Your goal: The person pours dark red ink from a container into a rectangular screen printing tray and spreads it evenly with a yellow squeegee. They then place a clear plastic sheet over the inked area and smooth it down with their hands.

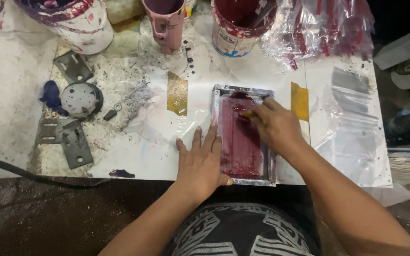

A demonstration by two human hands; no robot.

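My left hand (201, 161) lies flat, palm down, with the fingers stretched out and slightly spread. The thumb side presses against the left rail of a small metal-framed screen (243, 135), and the rest of the fingers rest on the clear plastic sheet (193, 123) beside it. It grips nothing; it only bears down. My right hand (272, 124) sits on top of the screen near its far end, the fingers curled together and pointing left across the mesh. Something may be pinched under the fingertips, but I cannot tell what, since the knuckles hide it.

The screen lies at the near edge of the tabletop (15, 95), a little right of the middle, with its long side running away from me. Its frame is dull grey metal, and the mesh inside is coated in wet, glossy dark red ink that pools thicker at the far end.

Two strips of yellow tape flank the screen, one (177, 95) to its left and one (299, 100) to its right, each stuck over the plastic. Along the far edge stand a red-smeared paint can (236, 28), a pink cup (166, 23) and a white bucket (84, 23) streaked with purple. A heap of clear bags (323, 28) holding red pieces fills the far right corner. Flat grey metal brackets (65, 140) and a round speckled lid (80, 99) lie toward the left side on the stained, spattered white surface.
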